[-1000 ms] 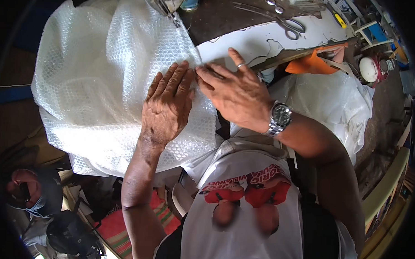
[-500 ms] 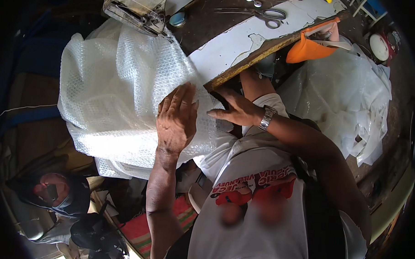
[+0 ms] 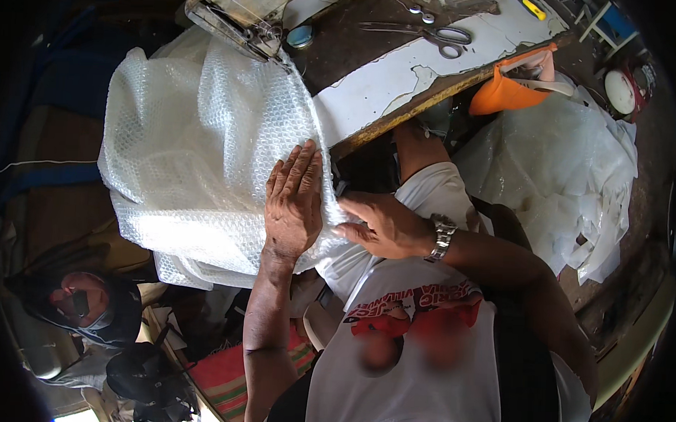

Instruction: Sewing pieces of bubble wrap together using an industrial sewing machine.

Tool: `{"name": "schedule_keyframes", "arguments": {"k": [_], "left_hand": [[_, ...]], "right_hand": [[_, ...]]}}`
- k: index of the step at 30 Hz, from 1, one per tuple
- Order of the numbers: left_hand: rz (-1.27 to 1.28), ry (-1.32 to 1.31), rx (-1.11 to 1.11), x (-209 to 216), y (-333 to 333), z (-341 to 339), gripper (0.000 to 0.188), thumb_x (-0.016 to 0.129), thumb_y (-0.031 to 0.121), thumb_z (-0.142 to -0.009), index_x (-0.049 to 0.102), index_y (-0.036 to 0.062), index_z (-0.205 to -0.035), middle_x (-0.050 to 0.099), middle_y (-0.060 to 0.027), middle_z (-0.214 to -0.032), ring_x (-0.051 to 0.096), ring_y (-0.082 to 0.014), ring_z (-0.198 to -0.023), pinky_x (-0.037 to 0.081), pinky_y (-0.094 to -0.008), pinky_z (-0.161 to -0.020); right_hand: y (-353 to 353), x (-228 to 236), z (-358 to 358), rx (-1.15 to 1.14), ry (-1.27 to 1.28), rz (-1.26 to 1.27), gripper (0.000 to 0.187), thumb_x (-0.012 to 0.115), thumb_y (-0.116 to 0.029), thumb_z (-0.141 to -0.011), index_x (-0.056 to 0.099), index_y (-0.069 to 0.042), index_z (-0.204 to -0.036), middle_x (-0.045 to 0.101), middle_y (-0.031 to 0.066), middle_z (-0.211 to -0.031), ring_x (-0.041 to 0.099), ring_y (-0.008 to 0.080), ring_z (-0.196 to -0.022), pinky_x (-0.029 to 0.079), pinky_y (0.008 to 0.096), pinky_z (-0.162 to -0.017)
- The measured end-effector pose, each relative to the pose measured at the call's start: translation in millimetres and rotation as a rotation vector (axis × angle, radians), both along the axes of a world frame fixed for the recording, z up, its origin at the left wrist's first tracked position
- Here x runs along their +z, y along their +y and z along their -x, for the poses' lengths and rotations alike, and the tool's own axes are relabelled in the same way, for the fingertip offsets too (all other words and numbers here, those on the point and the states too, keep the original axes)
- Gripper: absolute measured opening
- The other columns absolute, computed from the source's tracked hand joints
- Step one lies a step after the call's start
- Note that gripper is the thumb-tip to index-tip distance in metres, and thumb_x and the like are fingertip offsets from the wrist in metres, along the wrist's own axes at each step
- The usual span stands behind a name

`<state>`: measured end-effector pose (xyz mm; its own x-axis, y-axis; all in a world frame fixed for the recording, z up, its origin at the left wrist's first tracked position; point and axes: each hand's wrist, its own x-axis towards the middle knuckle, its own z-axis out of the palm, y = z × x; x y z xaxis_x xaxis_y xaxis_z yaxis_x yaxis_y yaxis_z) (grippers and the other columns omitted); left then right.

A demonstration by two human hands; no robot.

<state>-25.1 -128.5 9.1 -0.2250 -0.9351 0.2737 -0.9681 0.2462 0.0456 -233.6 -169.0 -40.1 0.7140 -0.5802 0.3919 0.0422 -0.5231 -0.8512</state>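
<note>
A large sheet of clear bubble wrap (image 3: 172,160) is bunched in front of me and runs up under the head of a sewing machine (image 3: 237,21). My left hand (image 3: 295,206) lies flat on the wrap near its right edge, fingers stretched forward. At that same edge, lower down, my right hand (image 3: 388,224) takes hold with thumb and fingers, a metal watch (image 3: 441,239) on its wrist. The edge climbs as a raised, doubled strip from my right hand to the machine. Part of the right fingers is hidden behind the plastic.
Scissors (image 3: 449,42), a round tin (image 3: 300,36) and a yellow cutter (image 3: 533,7) lie on the worn worktable (image 3: 371,100). An orange pouch (image 3: 498,90) hangs at its front edge. More plastic sheeting (image 3: 548,174) is piled on the right. Dark caps (image 3: 149,383) sit lower left.
My right hand has come back from the table edge toward me and taken the wrap's edge, which is now lifted into a line. My left hand has shifted slightly right.
</note>
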Motion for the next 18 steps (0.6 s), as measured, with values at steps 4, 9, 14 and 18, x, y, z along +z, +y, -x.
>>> {"name": "schedule_keyframes", "arguments": {"k": [4,9,14,18], "left_hand": [[0.056,0.084,-0.034,2.4,-1.2,0.1,0.050,0.056,0.006,-0.096,0.058,0.0032,-0.146,0.054,-0.0157,-0.155,0.050,-0.0333,-0.145,0.036,-0.0523,-0.120],[-0.031,0.094,-0.047,24.7,-0.7,-1.3,0.051,0.058,0.001,-0.090,0.061,0.0022,-0.141,0.062,-0.0193,-0.144,0.060,-0.0348,-0.134,0.046,-0.0466,-0.112],[-0.222,0.171,-0.113,62.4,-55.1,-32.6,0.032,0.059,0.005,-0.095,0.067,-0.0003,-0.126,0.073,-0.0222,-0.115,0.073,-0.0374,-0.102,0.058,-0.0450,-0.095],[-0.019,0.049,-0.028,51.5,-115.7,-57.4,0.032,0.062,0.014,-0.099,0.067,0.0014,-0.129,0.072,-0.0205,-0.124,0.069,-0.0390,-0.114,0.057,-0.0445,-0.096]], "right_hand": [[-40.6,2.8,6.5,-0.385,0.128,0.620,0.051,0.069,-0.019,-0.095,0.059,-0.007,-0.144,0.062,0.0120,-0.143,0.060,0.0286,-0.130,0.050,0.0458,-0.106],[-82.8,-4.0,-12.6,-0.330,0.295,0.832,0.049,0.057,-0.016,-0.098,0.061,-0.020,-0.146,0.047,-0.0008,-0.162,0.036,0.0208,-0.154,0.019,0.0606,-0.125],[-87.5,0.7,-26.9,-0.304,0.224,0.802,0.041,0.067,-0.012,-0.089,0.070,-0.018,-0.130,0.063,-0.0012,-0.144,0.053,0.0192,-0.141,0.027,0.0583,-0.122],[-85.1,7.6,-26.9,-0.269,0.255,0.741,0.035,0.066,-0.008,-0.089,0.071,-0.015,-0.123,0.066,0.0006,-0.138,0.057,0.0191,-0.137,0.030,0.0582,-0.120]]}}
